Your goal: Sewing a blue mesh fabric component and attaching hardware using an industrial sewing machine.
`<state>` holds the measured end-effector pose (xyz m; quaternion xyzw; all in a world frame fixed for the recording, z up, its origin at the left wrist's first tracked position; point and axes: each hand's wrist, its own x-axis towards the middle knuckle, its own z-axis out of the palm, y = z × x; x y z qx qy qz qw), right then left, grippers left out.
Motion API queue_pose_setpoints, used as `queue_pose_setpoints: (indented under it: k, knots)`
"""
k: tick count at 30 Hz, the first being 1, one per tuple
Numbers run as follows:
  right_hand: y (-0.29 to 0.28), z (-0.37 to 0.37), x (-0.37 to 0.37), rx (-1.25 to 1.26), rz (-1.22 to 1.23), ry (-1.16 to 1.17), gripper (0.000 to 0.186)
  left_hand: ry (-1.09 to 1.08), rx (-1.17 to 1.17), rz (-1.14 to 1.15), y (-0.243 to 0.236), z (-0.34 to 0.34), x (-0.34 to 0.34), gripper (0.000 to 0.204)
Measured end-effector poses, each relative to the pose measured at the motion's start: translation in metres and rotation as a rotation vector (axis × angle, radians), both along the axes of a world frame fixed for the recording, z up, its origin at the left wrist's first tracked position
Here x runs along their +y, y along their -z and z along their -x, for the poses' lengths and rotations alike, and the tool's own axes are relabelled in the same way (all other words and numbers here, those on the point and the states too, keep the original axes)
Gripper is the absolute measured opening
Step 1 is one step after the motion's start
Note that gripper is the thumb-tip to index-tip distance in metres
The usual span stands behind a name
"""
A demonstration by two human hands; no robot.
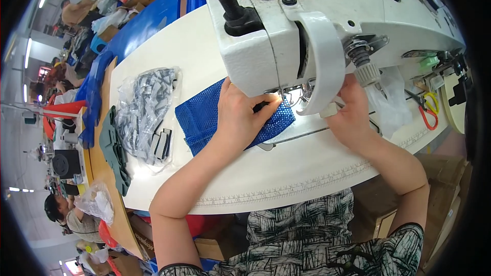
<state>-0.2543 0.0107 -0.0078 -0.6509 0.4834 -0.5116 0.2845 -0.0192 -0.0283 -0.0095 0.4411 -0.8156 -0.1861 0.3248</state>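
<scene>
A blue mesh fabric piece (199, 112) lies under the head of a white sewing machine (245, 61). My left hand (238, 115) rests on the mesh, thumb and fingers pinched together close to the lit needle area, with a small dark strip (261, 106) showing between them. To the right of the machine's curved white guard (327, 61), my right hand (350, 117) is closed, its fingers curled in. The guard and the machine's parts partly hide those fingertips, so what they grip cannot be made out.
A clear bag of grey and black tabs (146, 112) lies left of the mesh, beside dark green fabric pieces (115, 151). Red-handled scissors (428, 117) and a yellow-handled tool (432, 102) sit at the right. A printed ruler (286, 190) follows the table's near edge. Other people work at far left.
</scene>
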Motion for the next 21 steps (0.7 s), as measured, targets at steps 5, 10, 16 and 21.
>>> queue_pose_setpoints:
  k: [5,10,16,21]
  knots:
    - [-0.006,0.012,-0.006,-0.081,0.076,-0.050,0.012,-0.006,-0.087,-0.076,-0.008,-0.004,-0.005,0.013]
    - [-0.006,0.011,-0.011,-0.087,0.179,-0.037,0.012,0.004,-0.065,-0.030,-0.003,-0.009,-0.012,0.013]
    - [-0.008,0.010,-0.013,0.042,0.251,0.015,0.016,0.001,-0.019,-0.170,-0.015,-0.006,-0.008,0.013]
    - [-0.008,0.011,-0.012,0.095,0.230,0.035,0.016,0.047,-0.144,-0.183,-0.019,-0.009,-0.006,0.023]
